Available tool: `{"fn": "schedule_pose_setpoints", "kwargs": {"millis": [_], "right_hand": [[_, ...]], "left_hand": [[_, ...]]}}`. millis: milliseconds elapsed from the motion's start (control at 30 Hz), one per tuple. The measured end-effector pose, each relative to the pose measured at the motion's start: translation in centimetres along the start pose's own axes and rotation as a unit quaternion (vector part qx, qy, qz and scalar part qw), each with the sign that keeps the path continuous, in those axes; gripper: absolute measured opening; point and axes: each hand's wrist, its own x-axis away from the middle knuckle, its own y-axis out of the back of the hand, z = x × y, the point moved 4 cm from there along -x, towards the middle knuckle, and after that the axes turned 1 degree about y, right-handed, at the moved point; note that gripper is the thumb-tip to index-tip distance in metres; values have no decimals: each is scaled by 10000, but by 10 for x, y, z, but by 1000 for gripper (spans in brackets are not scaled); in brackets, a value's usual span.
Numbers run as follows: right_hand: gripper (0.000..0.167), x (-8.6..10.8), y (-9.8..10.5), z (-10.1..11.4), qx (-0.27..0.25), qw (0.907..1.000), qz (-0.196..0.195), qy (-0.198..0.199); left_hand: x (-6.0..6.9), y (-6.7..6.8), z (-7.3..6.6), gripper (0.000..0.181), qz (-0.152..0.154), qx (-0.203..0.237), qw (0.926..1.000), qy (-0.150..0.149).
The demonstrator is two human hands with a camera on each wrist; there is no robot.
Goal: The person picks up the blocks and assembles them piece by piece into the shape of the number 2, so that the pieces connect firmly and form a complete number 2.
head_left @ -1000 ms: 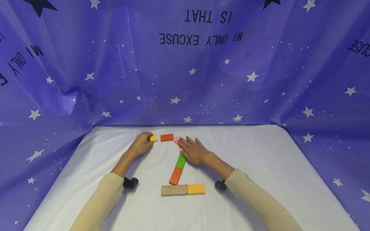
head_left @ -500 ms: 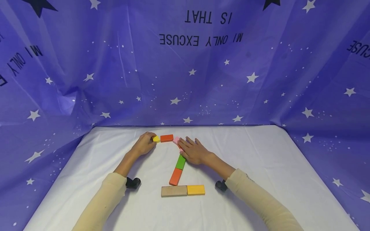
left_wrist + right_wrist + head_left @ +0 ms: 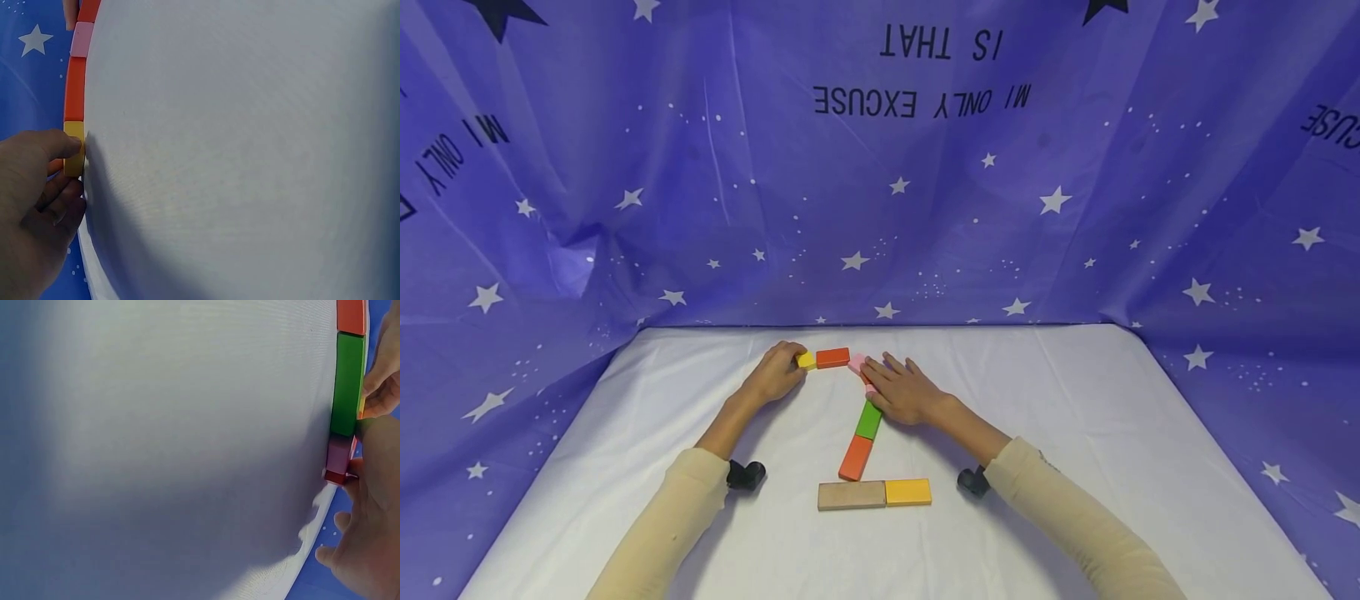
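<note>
My left hand (image 3: 773,372) pinches a small yellow block (image 3: 807,361) between thumb and fingers. In the left wrist view, that block's end touches a red block (image 3: 75,89), followed by a pink block (image 3: 82,39). My right hand (image 3: 905,392) lies with straight, spread fingers over the bend of the row, touching the pink block (image 3: 857,363) at the corner and partly covering a red one. Below its thumb come a second pink block (image 3: 871,391), a green block (image 3: 869,421) and an orange-red block (image 3: 855,458), set end to end in a slant.
A bare wooden block (image 3: 852,496) and an orange-yellow block (image 3: 908,492) lie end to end nearer the person. White cloth (image 3: 1037,517) covers the table. A purple starry curtain (image 3: 880,208) stands behind the table and along its sides.
My left hand has slid the yellow block to the right, closing the gap to the red block; over the last half second it stays there. My right hand keeps its place.
</note>
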Motion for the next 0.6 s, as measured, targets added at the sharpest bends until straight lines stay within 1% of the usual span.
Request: {"fn": "schedule_pose_setpoints", "kwargs": {"millis": [200, 400, 500, 600], "right_hand": [[58, 3, 9, 5, -317, 9994, -126, 82], [58, 4, 13, 6, -610, 9978, -231, 110], [58, 3, 12, 3, -939, 9943, -481, 142], [56, 4, 16, -2, -1068, 9904, -857, 212]], "left_hand": [[0, 0, 1, 39, -111, -43, 9999, -59], [3, -1, 0, 50, -147, 58, 9999, 1], [5, 2, -1, 54, -128, 146, 9998, 39], [8, 9, -1, 54, -119, 193, 9997, 48]]}}
